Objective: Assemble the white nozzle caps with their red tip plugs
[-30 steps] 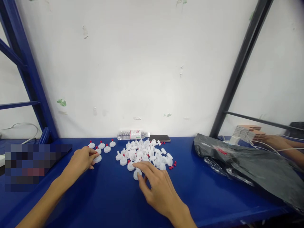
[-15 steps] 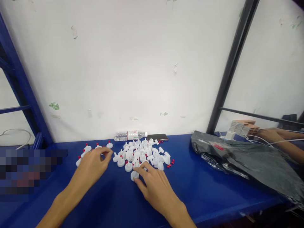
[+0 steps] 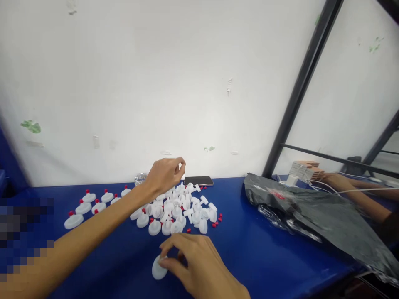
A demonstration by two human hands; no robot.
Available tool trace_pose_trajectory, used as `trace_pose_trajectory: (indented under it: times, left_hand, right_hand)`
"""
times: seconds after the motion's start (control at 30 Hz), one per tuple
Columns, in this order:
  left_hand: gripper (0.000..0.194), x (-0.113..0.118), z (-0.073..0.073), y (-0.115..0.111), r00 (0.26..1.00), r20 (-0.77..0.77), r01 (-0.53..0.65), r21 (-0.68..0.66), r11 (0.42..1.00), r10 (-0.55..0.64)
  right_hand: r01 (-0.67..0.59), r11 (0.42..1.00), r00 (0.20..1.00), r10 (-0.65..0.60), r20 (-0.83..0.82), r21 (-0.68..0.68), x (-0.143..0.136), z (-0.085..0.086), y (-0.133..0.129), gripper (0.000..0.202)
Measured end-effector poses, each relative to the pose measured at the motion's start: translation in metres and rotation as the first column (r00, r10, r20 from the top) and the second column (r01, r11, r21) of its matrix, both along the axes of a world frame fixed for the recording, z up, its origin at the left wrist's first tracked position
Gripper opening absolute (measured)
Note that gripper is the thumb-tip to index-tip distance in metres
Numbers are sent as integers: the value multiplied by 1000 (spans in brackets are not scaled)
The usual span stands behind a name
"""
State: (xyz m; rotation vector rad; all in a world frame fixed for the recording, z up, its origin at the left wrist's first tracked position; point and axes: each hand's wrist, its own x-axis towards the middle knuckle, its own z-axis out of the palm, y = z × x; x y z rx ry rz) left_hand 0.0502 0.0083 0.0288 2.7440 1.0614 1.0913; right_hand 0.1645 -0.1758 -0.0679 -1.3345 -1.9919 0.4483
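My right hand pinches a white plastic nozzle cap between thumb and fingers, at the front of the blue table. The cap is tilted, its round base facing me. Farther back, my left hand hovers over the far side of a pile of white nozzle caps, thumb and fingertips pinched together. Whatever it may hold is too small to make out. Small red tips lie among the pile and at its right side. Left of it stand several white caps with red tips fitted, partly behind my left forearm.
A clear bottle, mostly hidden by my left hand, and a phone lie along the wall. A grey plastic bag covers the table's right side. Beyond the dark post, a person's hand is beside some orange-and-white blocks.
My left hand has swung right and back, from beside the red-tipped caps to above the pile. My right hand has drawn its cap nearer to me, away from the pile. The view has shifted.
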Motion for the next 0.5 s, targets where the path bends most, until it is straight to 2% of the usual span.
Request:
trace_pose_trajectory:
  times: [0.1,0.2,0.23,0.3,0.4,0.5]
  left_hand:
    - [30,-17,-22,-22,994,52,101,-67,993,-98]
    - [34,-37,-39,-52,980,91,190,-177,966,-176]
    - [33,-42,-43,-61,962,134,266,-265,927,-238]
    - [30,-48,-49,-74,926,220,368,-348,862,-307]
    - [19,-51,-55,-80,913,268,402,-466,788,-307]
    - [18,-50,-62,-78,918,315,382,-551,742,-239]
  right_hand:
    - [-4,999,997,0,-81,-43,18,7,6,12]
    - [49,999,996,-51,-78,-17,33,28,21,8]
    - [59,998,994,-61,-96,-23,37,35,28,7]
    - [51,997,982,-60,-181,-55,38,49,41,9]
    - [-3,994,943,-33,-330,-109,36,57,55,14]
    - [-26,991,937,-20,-350,-128,37,56,56,12]
